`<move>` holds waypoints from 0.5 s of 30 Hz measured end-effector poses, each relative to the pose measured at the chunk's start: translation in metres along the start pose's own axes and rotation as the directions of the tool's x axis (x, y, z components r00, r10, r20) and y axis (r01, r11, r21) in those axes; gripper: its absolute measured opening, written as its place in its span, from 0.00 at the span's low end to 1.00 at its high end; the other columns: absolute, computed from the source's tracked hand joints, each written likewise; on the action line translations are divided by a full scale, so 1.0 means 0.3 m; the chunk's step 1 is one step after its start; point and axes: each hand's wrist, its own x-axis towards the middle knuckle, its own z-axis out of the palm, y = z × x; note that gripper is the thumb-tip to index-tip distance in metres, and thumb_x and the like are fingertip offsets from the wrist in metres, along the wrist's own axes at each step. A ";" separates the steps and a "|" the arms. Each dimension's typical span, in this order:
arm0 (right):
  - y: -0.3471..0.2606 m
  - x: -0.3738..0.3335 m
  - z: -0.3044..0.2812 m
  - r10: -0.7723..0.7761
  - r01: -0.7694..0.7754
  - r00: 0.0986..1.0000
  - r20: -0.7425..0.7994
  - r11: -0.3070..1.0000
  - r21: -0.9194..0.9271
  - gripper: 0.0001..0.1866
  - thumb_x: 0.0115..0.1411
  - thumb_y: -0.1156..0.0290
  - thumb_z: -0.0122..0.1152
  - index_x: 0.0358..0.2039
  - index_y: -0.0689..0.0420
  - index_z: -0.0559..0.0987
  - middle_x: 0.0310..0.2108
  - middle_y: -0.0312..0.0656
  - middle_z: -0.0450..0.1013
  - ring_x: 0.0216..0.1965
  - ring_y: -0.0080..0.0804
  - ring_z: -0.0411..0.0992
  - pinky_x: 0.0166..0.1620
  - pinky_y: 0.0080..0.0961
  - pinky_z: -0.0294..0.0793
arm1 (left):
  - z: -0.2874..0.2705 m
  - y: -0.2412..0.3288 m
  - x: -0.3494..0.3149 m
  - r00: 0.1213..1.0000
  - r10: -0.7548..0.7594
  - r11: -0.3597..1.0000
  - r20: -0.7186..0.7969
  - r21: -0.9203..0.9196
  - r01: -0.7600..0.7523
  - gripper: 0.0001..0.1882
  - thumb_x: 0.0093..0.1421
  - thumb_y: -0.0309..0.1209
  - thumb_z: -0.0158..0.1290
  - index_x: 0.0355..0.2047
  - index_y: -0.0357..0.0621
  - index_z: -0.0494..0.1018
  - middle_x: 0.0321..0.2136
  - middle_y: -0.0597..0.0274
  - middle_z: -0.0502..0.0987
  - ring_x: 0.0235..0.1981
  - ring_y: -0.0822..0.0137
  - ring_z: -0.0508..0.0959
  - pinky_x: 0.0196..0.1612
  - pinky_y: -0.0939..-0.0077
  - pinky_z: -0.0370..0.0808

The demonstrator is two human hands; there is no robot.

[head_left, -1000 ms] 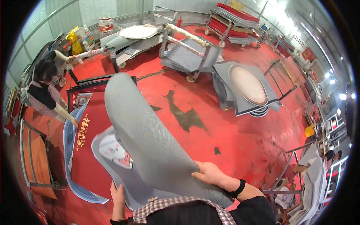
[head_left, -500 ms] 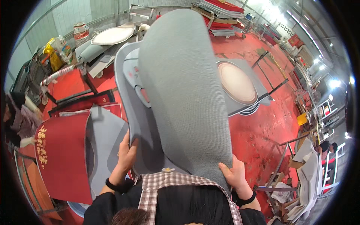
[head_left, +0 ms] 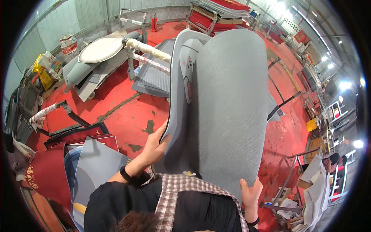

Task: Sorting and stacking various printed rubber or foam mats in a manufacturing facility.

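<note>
1. Grey mat [head_left: 228, 108], large, rounded at the top, held upright in the centre of the frame; its plain textured back faces the camera and fills most of the middle
2. Along the mat's left side a printed face curls forward, pale grey with a small cartoon figure and a dark edge band; whether this is a fold of the same mat or a second one behind it is hard to tell from this angle
3. Left hand [head_left: 156, 145], left of centre, fingers closed around the dark left edge of the mat, thumb on the near side; black band at the wrist, black sleeve below it
4. Right hand [head_left: 250, 191], lower right of centre, clamped on the mat's bottom right corner, fingers wrapped behind it, thumb in front
5. Checked cloth [head_left: 185, 193], red and white, lies over the person's front at the bottom centre, touching the mat's lower edge
6. Stack of mats [head_left: 83, 166] on the floor at lower left: a grey one on top, a dark red one with gold characters beside it
7. Red floor [head_left: 123, 116] with dark worn patches, left of centre
8. Upper left: an oval pale mat [head_left: 99, 49] lying on a metal frame, a wrapped roll [head_left: 148, 48] on a rack just right of it
9. Top centre: a pile of red mats [head_left: 216, 17] on a trolley
10. Right edge: metal racks [head_left: 332, 116] and bright lamps, details too small to read
</note>
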 end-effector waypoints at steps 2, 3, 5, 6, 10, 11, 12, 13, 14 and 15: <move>0.036 0.144 0.000 -0.025 0.025 1.000 -0.009 1.000 -0.006 0.14 0.46 0.77 0.54 0.35 0.67 0.69 0.26 0.48 0.72 0.27 0.34 0.72 0.33 0.24 0.69 | 0.041 -0.045 0.129 0.999 -0.033 0.999 0.027 -0.017 0.033 0.26 0.53 0.21 0.41 0.54 0.34 0.52 0.47 0.46 0.66 0.51 0.61 0.65 0.50 0.75 0.60; 0.049 0.224 -0.009 -0.048 0.048 0.999 0.010 0.998 -0.051 0.14 0.47 0.77 0.54 0.35 0.67 0.69 0.26 0.48 0.72 0.27 0.35 0.72 0.33 0.25 0.69 | 0.062 -0.064 0.204 0.999 -0.042 0.999 0.022 -0.032 0.042 0.26 0.53 0.21 0.41 0.54 0.34 0.52 0.47 0.46 0.66 0.51 0.61 0.65 0.50 0.75 0.60; 0.066 0.360 -0.029 -0.055 0.060 0.997 0.047 0.993 -0.106 0.14 0.47 0.77 0.54 0.35 0.67 0.69 0.26 0.49 0.72 0.27 0.36 0.72 0.32 0.25 0.70 | 0.111 -0.090 0.314 0.999 -0.029 0.998 -0.023 -0.049 0.028 0.26 0.53 0.19 0.40 0.54 0.34 0.52 0.49 0.50 0.65 0.51 0.65 0.64 0.51 0.77 0.59; 0.072 0.445 -0.034 -0.079 0.085 0.995 0.064 0.992 -0.091 0.14 0.47 0.77 0.54 0.36 0.67 0.69 0.26 0.50 0.72 0.27 0.38 0.73 0.32 0.26 0.70 | 0.132 -0.100 0.369 0.999 0.013 0.997 -0.050 -0.074 -0.017 0.26 0.53 0.19 0.40 0.54 0.34 0.52 0.49 0.50 0.65 0.51 0.65 0.64 0.51 0.77 0.59; 0.082 0.720 -0.023 -0.161 0.168 0.981 0.104 0.983 -0.068 0.14 0.48 0.76 0.54 0.36 0.67 0.69 0.26 0.50 0.72 0.26 0.40 0.73 0.31 0.26 0.70 | 0.165 -0.142 0.529 0.990 -0.086 0.974 -0.112 -0.218 0.060 0.25 0.54 0.18 0.39 0.54 0.35 0.53 0.50 0.55 0.64 0.51 0.71 0.62 0.52 0.79 0.57; 0.082 0.784 -0.010 -0.160 0.169 0.979 0.123 0.983 -0.066 0.14 0.48 0.76 0.54 0.36 0.67 0.69 0.26 0.50 0.72 0.26 0.40 0.73 0.31 0.26 0.70 | 0.164 -0.160 0.577 0.987 -0.102 0.972 -0.121 -0.222 0.073 0.25 0.54 0.19 0.39 0.54 0.35 0.53 0.50 0.55 0.63 0.51 0.71 0.62 0.52 0.79 0.57; 0.082 0.849 0.009 -0.171 0.183 0.975 0.143 0.981 -0.071 0.14 0.48 0.76 0.54 0.36 0.67 0.69 0.26 0.50 0.72 0.26 0.41 0.72 0.30 0.26 0.70 | 0.159 -0.183 0.633 0.986 -0.102 0.976 -0.128 -0.203 0.075 0.25 0.55 0.19 0.39 0.55 0.35 0.53 0.50 0.55 0.63 0.51 0.71 0.62 0.52 0.78 0.57; 0.080 0.914 0.034 -0.183 0.196 0.973 0.143 0.977 -0.079 0.13 0.48 0.76 0.54 0.36 0.67 0.69 0.26 0.50 0.72 0.25 0.41 0.72 0.30 0.27 0.70 | 0.157 -0.208 0.693 0.985 -0.111 0.978 -0.132 -0.193 0.084 0.25 0.55 0.19 0.40 0.54 0.35 0.53 0.50 0.56 0.63 0.52 0.70 0.62 0.52 0.78 0.57; 0.077 0.972 0.060 -0.179 0.193 0.972 0.153 0.978 -0.076 0.13 0.48 0.76 0.54 0.36 0.67 0.69 0.26 0.50 0.72 0.25 0.41 0.72 0.30 0.27 0.70 | 0.152 -0.232 0.746 0.987 -0.101 0.973 -0.127 -0.219 0.072 0.25 0.55 0.19 0.40 0.54 0.35 0.53 0.50 0.56 0.63 0.52 0.70 0.62 0.52 0.78 0.57; 0.071 1.035 0.087 -0.192 0.212 0.966 0.174 0.972 -0.104 0.13 0.49 0.75 0.53 0.36 0.67 0.69 0.25 0.50 0.72 0.25 0.42 0.72 0.30 0.27 0.70 | 0.148 -0.258 0.802 0.985 -0.106 0.974 -0.136 -0.214 0.075 0.25 0.55 0.19 0.40 0.54 0.34 0.53 0.50 0.56 0.63 0.52 0.70 0.62 0.52 0.78 0.57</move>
